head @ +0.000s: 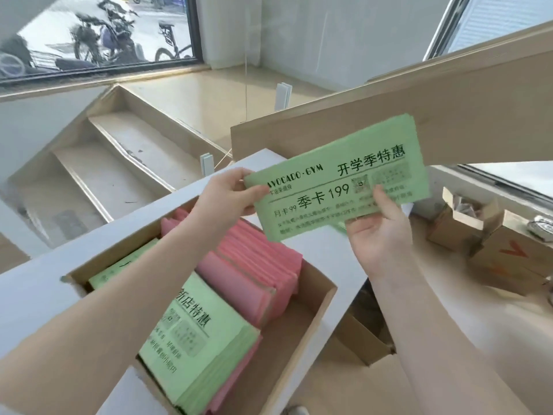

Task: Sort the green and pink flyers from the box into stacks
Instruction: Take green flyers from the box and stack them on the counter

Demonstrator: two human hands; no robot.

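Green flyers: bundle held in air above box, both hands. L hand pinches left edge; R hand grips bottom edge. Pink flyers in box w/ more green.

We see thin matt green paper flyers, soft pink paper flyers inside our rough brown cardboard box, smooth pale wood shelf above the box

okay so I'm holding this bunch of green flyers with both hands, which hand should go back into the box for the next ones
Left, probably. The left hand pinches the green flyers at their left end, directly above the open box. The right hand has the fuller grip from beneath, off to the box's right.
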